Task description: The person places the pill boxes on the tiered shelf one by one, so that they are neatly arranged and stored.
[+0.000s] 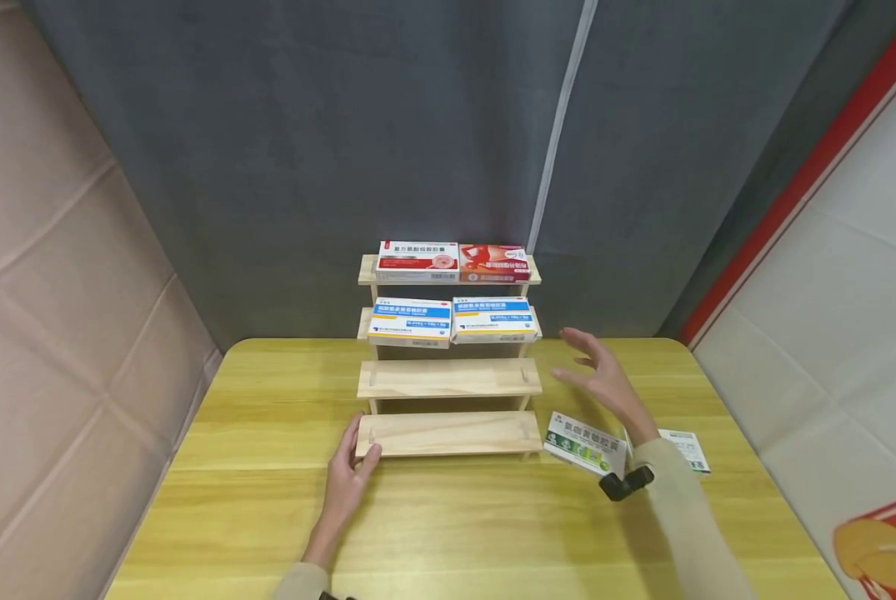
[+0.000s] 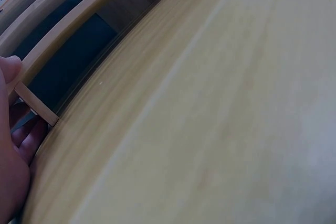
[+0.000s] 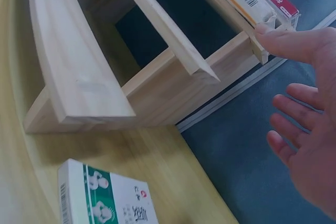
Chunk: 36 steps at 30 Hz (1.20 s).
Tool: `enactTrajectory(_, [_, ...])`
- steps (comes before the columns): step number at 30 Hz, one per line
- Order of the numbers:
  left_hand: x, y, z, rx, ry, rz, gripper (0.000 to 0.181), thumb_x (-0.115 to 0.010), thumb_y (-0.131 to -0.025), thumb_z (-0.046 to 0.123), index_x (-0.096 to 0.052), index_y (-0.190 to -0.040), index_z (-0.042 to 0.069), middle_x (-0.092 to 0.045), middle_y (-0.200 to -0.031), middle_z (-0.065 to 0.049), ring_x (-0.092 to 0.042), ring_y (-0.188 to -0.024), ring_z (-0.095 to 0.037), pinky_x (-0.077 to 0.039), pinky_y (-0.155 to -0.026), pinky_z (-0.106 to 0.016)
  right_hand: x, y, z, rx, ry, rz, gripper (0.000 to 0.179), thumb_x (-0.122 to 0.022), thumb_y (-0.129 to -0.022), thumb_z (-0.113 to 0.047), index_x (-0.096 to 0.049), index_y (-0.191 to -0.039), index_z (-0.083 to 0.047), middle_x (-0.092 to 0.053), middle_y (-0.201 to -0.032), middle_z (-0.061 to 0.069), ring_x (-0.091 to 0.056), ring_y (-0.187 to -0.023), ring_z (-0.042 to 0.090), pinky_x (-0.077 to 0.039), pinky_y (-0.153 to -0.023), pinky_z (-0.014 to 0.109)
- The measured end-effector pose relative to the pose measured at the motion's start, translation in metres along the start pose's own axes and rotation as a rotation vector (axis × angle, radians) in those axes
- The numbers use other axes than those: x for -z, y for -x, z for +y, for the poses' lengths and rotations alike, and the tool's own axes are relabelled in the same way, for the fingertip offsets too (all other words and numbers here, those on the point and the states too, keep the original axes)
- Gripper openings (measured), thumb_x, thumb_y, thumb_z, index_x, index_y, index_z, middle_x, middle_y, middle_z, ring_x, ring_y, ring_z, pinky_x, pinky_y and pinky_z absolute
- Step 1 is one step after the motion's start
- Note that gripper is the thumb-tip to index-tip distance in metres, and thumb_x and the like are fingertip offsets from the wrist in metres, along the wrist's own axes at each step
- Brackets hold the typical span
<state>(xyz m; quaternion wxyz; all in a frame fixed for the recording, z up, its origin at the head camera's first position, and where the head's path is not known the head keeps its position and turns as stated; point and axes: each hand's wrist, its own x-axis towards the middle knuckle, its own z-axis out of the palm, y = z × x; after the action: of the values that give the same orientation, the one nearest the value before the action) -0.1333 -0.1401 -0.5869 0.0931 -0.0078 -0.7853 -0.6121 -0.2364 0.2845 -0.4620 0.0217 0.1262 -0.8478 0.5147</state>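
Observation:
A stepped wooden rack (image 1: 448,377) with several tiers stands on the table. My left hand (image 1: 347,473) grips the left end of its lowest tier, thumb at the front edge and fingers around the side. My right hand (image 1: 601,379), fingers spread and holding nothing, is off the rack's right side; in the right wrist view its thumb (image 3: 289,43) overlaps a tier's end beside a medicine box. Two blue-and-white medicine boxes (image 1: 410,321) (image 1: 493,318) lie side by side on the second tier from the top. The top tier carries a white-and-red box (image 1: 417,260) and a red box (image 1: 494,263).
Right of the rack, a green-and-white medicine box (image 1: 584,443) lies on the wooden table (image 1: 267,500). Another white box (image 1: 688,451) lies farther right, partly behind my right sleeve. A dark grey curtain (image 1: 290,167) hangs behind the table, with light panels at both sides.

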Motion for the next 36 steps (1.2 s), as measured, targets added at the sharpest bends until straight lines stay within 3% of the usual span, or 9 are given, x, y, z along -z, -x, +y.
enactTrajectory(3, [0.0,0.0,0.0,0.0,-0.002,0.001,0.066,-0.062,-0.101,0.016,-0.031,-0.158,0.005,-0.033,-0.163,-0.018,-0.037,-0.148,-0.038,-0.042,-0.114,-0.039,0.001,0.007,0.003,-0.004,0.021,-0.003,0.074,-0.075,-0.092,-0.018,-0.037,-0.155,-0.005,-0.04,-0.16,0.018,-0.036,-0.147,0.04,-0.035,-0.117,0.063])
enactTrajectory(10, [0.001,0.0,0.0,-0.006,0.007,-0.001,0.066,-0.062,-0.101,0.016,-0.03,-0.158,0.005,-0.033,-0.163,-0.018,-0.037,-0.148,-0.038,-0.041,-0.107,-0.013,0.002,0.025,0.014,0.01,0.068,-0.023,0.076,-0.076,-0.091,-0.017,-0.037,-0.155,-0.005,-0.04,-0.158,0.023,-0.038,-0.144,0.044,-0.038,-0.112,0.065])
enactTrajectory(24, [0.001,-0.001,-0.002,-0.01,0.015,-0.006,0.067,-0.062,-0.101,0.015,-0.029,-0.158,0.004,-0.034,-0.162,-0.02,-0.04,-0.146,-0.038,-0.042,-0.103,-0.01,0.002,0.064,0.033,-0.001,0.133,-0.022,0.079,-0.078,-0.089,-0.021,-0.037,-0.154,-0.003,-0.043,-0.156,0.024,-0.04,-0.141,0.046,-0.042,-0.107,0.067])
enactTrajectory(27, [0.001,0.0,-0.002,-0.011,0.002,-0.006,0.066,-0.062,-0.101,0.015,-0.029,-0.158,0.004,-0.033,-0.163,-0.019,-0.038,-0.147,-0.039,-0.042,-0.107,-0.016,0.001,0.072,0.037,-0.013,0.126,-0.03,0.078,-0.078,-0.09,-0.02,-0.037,-0.154,-0.002,-0.043,-0.155,0.025,-0.039,-0.141,0.047,-0.041,-0.107,0.069])
enactTrajectory(33, [0.0,0.0,-0.002,-0.01,0.006,-0.008,0.066,-0.061,-0.102,0.015,-0.029,-0.159,0.004,-0.031,-0.164,-0.019,-0.035,-0.148,-0.04,-0.043,-0.114,-0.049,0.001,0.087,0.041,-0.028,0.135,-0.041,0.081,-0.079,-0.089,-0.02,-0.036,-0.154,0.0,-0.043,-0.154,0.027,-0.04,-0.14,0.048,-0.04,-0.107,0.07])
enactTrajectory(36, [0.0,-0.001,-0.002,-0.01,0.013,-0.009,0.066,-0.061,-0.102,0.016,-0.029,-0.159,0.005,-0.03,-0.164,-0.02,-0.033,-0.149,-0.041,-0.04,-0.115,-0.054,0.002,0.093,0.042,-0.034,0.149,-0.041,0.083,-0.081,-0.087,-0.019,-0.036,-0.154,0.0,-0.044,-0.154,0.027,-0.041,-0.14,0.047,-0.04,-0.107,0.069])
